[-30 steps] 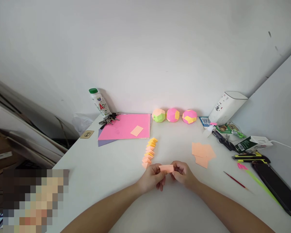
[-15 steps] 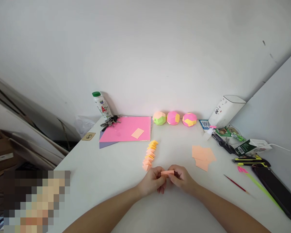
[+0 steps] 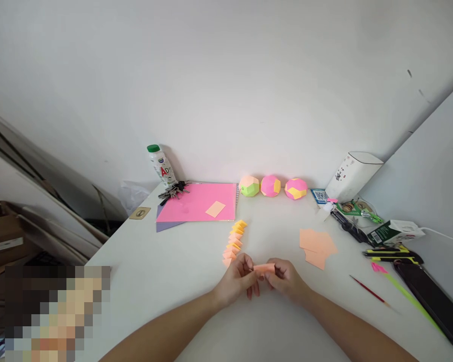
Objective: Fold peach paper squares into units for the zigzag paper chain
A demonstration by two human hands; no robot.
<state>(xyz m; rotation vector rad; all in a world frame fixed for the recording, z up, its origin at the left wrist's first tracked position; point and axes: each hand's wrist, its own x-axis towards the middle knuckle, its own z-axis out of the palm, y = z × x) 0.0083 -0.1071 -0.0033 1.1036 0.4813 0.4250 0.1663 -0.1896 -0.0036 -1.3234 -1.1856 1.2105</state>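
Between my two hands, above the table, is a small folded piece of peach paper [image 3: 265,268]. My left hand [image 3: 238,279] pinches its left end with thumb and fingers. At the other end, my right hand [image 3: 287,280] is closed on it, thumb in front. Just beyond my left hand, a row of folded paper pieces [image 3: 234,241] in peach and yellow runs away from me. Flat peach paper sheets [image 3: 317,245] overlap on the table to the right of my hands.
Three coloured paper balls [image 3: 271,186] line the wall. A pink sheet [image 3: 196,203] bears keys [image 3: 174,191] and a peach slip, beside a white bottle [image 3: 161,166]. On the right lie a thin red brush [image 3: 368,290], a utility knife [image 3: 394,254] and a black case [image 3: 432,304].
My hands and the folded paper have shifted slightly to the right. The fingers of my left hand have spread a little under the paper. The view has tilted a touch.
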